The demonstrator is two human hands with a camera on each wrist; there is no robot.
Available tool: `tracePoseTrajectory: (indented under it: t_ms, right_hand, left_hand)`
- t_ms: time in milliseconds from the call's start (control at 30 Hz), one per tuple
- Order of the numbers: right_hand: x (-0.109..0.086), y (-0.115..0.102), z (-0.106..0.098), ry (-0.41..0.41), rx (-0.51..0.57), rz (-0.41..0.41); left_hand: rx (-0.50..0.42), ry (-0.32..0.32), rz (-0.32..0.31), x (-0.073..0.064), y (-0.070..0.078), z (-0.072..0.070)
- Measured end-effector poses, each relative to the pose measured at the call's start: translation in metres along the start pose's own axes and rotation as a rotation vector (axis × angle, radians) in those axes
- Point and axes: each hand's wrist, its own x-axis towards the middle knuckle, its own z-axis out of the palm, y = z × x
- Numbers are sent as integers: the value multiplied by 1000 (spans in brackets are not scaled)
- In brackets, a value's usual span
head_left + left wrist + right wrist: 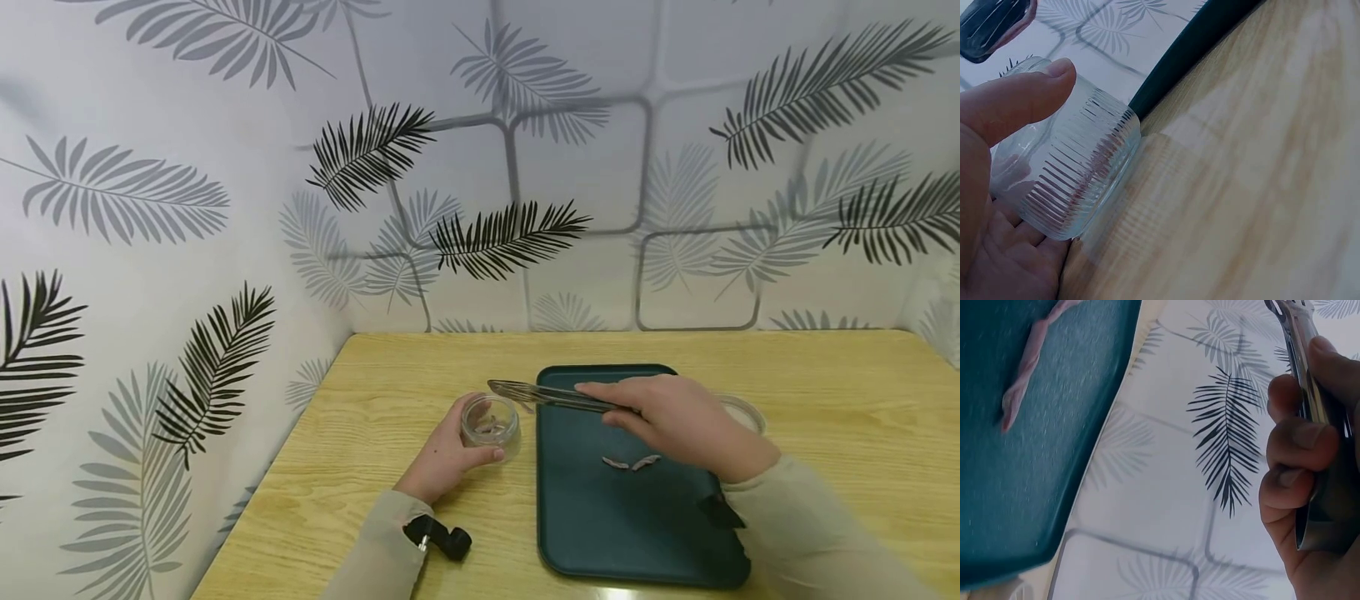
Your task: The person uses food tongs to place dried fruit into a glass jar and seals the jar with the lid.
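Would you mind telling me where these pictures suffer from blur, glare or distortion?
Head view: sharp, with wide-angle bending at the wall edges and a small glare spot below the tray. Left wrist view: the table is smeared, the glass jar clearer. Right wrist view: soft throughout, and the tongs show bright reflections.

A home-style corner, likely a dining nook: palm-leaf patterned wallpaper (480, 167) fills the upper frame on two walls, above a light wood-grain bench (825, 392) across the lower half.
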Motion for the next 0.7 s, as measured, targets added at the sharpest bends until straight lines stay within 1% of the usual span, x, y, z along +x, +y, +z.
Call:
tracePoseTrajectory:
  t_ms: [133,267,567,700]
  right_hand:
    - [8,-7,8,68,-19,-15]
    - [14,-13,14,90,-35,-22]
    - [16,-16,18,73,-65,-19]
    - [15,-15,19,65,-77,-8]
  left_hand:
    - [-8,2,6,1,-1,0]
    - [-1,7,1,1,0,-1]
    - [33,22,-27,1,2,0]
    - [21,16,-25,1,1,0]
